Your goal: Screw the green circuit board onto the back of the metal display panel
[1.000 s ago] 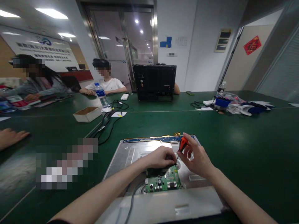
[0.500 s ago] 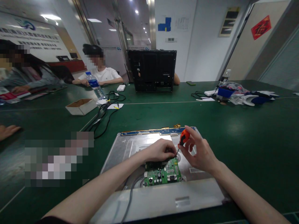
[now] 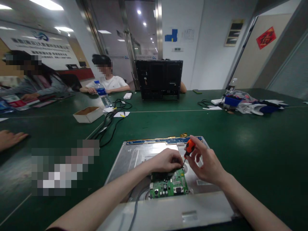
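My right hand (image 3: 205, 162) grips a small orange-and-black screwdriver (image 3: 190, 147) by its handle. Its shaft tilts down to the upper right corner of a green circuit board (image 3: 168, 186). Right beside the tip, my left hand (image 3: 169, 160) has its fingers curled together in a pinch; whatever they hold is hidden. The board lies on the bare metal back of a display panel (image 3: 141, 149), and my left hand covers its far edge. Along the panel's far side runs a narrow blue circuit strip (image 3: 154, 141). A grey cable (image 3: 136, 205) crosses the panel's near part.
A black monitor housing (image 3: 160, 80) stands across the green table. To the left are an open box (image 3: 88, 115), a water bottle (image 3: 103, 93) and black cables (image 3: 109, 123). Bagged items (image 3: 240, 99) lie at the far right. Two people sit at far left; another person's hand (image 3: 12, 139) rests nearer.
The whole view has shifted slightly, so everything sits lower in the picture. Both hands keep their places at the board's corner, with the screwdriver a little more upright.
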Demonstrator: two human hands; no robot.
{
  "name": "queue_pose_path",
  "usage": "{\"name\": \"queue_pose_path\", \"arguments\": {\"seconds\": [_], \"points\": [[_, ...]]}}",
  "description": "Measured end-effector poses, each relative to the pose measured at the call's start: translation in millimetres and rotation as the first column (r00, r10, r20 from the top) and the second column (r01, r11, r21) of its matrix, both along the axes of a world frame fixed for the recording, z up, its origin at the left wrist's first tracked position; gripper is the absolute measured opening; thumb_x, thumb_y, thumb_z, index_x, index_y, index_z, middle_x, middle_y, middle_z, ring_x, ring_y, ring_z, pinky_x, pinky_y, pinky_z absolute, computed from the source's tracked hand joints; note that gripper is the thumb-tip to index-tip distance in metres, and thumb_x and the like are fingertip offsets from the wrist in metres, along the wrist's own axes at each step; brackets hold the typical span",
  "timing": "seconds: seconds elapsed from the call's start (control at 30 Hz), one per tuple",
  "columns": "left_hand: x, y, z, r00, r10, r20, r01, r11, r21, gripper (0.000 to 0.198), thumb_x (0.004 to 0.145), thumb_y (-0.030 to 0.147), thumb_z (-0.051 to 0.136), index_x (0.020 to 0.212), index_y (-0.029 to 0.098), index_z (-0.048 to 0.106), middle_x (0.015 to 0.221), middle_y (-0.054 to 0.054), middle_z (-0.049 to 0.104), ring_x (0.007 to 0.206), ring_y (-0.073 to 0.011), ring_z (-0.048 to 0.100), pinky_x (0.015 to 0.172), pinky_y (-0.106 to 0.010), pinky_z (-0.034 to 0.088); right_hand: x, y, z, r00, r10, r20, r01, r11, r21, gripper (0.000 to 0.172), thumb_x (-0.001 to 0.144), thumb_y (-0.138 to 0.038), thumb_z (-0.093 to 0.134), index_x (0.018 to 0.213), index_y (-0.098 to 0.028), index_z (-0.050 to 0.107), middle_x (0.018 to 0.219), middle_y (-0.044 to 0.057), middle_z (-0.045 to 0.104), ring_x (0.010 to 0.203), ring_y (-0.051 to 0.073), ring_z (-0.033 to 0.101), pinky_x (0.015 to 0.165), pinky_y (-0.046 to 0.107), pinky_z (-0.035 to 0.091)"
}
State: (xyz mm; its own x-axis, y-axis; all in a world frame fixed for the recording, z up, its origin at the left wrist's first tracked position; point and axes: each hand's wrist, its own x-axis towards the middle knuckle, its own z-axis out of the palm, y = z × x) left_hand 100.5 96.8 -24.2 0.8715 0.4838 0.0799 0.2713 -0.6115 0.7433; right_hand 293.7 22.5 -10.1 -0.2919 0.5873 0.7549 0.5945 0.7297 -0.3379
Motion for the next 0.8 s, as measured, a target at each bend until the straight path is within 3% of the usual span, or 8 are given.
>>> {"name": "queue_pose_path", "arguments": {"seconds": [0.17,0.37,0.6,0.8], "points": [[0,0,-0.3,1.000,0.009,-0.002,-0.009,1.000,0.015,0.009,0.078,0.006,0.068,0.078,0.014,0.072,0.070,0.002,0.063,0.068,-0.0131,0.059,0.065,-0.020,0.042,-1,2,-1.0,0.999,0.025,-0.040,-0.027,0.999,-0.042,0.071,0.090,-0.013,0.051,0.152,-0.024,0.019,0.083,0.002,0.066,0.052,0.011,0.060,0.044,0.021,0.046],[-1,-2,-0.9,1.000,0.012,0.013,-0.013,1.000,0.022,0.013,0.077,0.002,0.066,0.079,0.014,0.072,0.070,0.002,0.065,0.066,-0.0122,0.059,0.064,-0.020,0.042,1,10,6.0,0.998,-0.018,0.055,0.022,0.997,-0.077,0.069,0.088,-0.017,0.054,0.148,-0.022,0.020,0.071,-0.003,0.060,0.048,0.012,0.057,0.044,0.020,0.043],[-1,0,-3.4,1.000,0.017,0.009,-0.017,1.000,0.006,0.013,0.074,0.003,0.066,0.079,0.014,0.071,0.069,0.002,0.066,0.064,-0.0130,0.059,0.062,-0.020,0.043,-9,25,8.8,0.996,0.014,0.088,-0.015,1.000,0.016,0.065,0.085,-0.014,0.054,0.142,-0.020,0.025,0.070,-0.003,0.060,0.047,0.012,0.054,0.045,0.020,0.040],[-1,-2,-0.7,1.000,0.009,-0.002,-0.009,1.000,0.000,0.020,0.074,0.001,0.063,0.083,0.015,0.073,0.069,0.003,0.066,0.062,-0.0120,0.058,0.062,-0.020,0.043,-4,16,1.2,0.997,0.072,-0.010,-0.071,0.995,0.066,0.057,0.094,-0.019,0.048,0.147,-0.021,0.025,0.082,0.004,0.067,0.054,0.014,0.060,0.047,0.024,0.050]]}}
